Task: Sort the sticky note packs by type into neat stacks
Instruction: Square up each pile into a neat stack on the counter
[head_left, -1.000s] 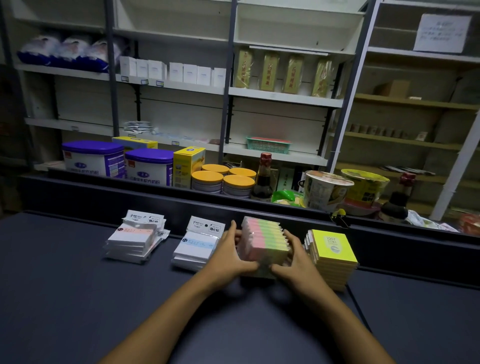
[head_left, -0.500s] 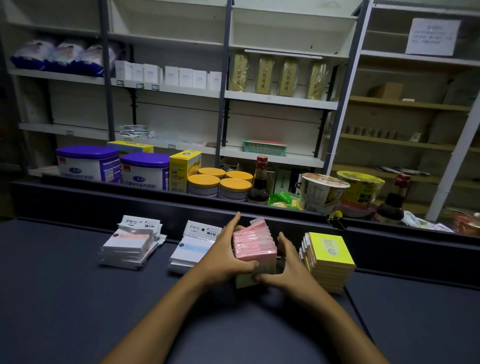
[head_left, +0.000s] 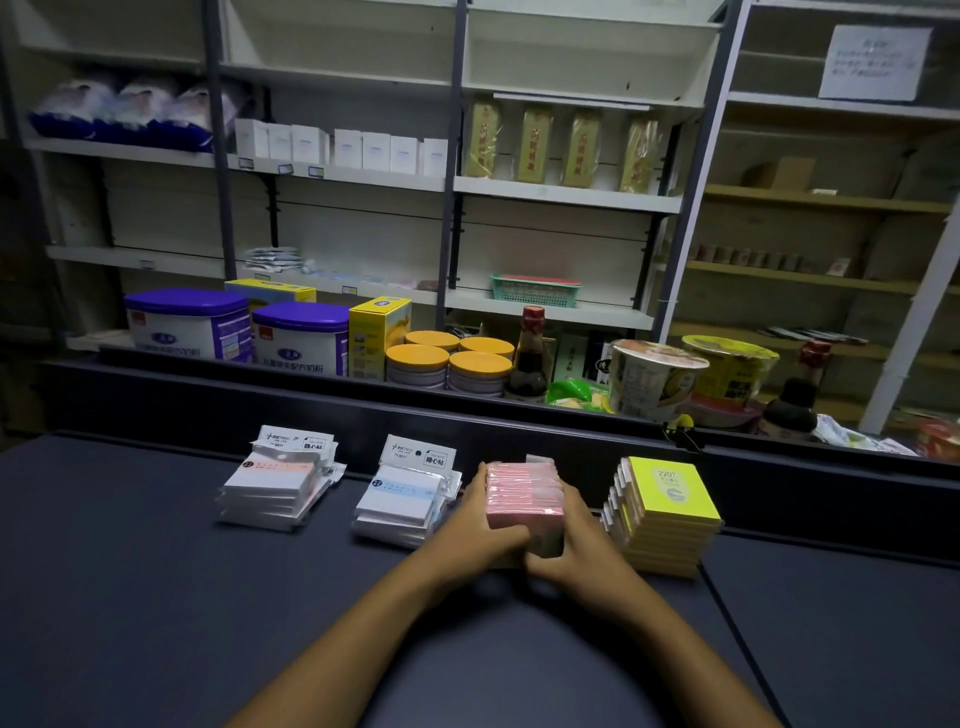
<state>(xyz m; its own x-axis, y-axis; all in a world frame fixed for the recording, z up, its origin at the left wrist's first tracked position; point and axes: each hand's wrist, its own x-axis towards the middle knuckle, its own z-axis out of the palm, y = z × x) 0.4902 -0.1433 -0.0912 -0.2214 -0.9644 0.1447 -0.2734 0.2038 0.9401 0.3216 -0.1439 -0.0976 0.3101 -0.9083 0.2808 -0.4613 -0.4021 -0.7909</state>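
- Four stacks of sticky note packs sit in a row across the middle of the frame, on the dark counter (head_left: 156, 597).
- Left to right: white packs with a pink stripe (head_left: 278, 486), white packs with a blue stripe (head_left: 402, 493), pink packs (head_left: 522, 493), yellow packs (head_left: 670, 506).
- Left hand (head_left: 475, 525) grips the left side of the pink stack, fingers curled round it; right hand (head_left: 576, 545) grips the right side the same way. Thumbs meet at the near edge.
- Pink stack stands just beside the blue-striped stack and apart from the yellow one. I cannot tell whether it rests on the counter or is lifted slightly.
- Judgement: squaring step, near the end of the sort.
- Risk: pink wrappers look glossy; uneven squeeze could let middle packs slide out and fan.
- Risk: left knuckles are close to the blue-striped stack, already loose at its edges; a nudge would skew it.
- Risk: yellow stack steps sideways at its left edge; a bump from the right wrist may topple it.
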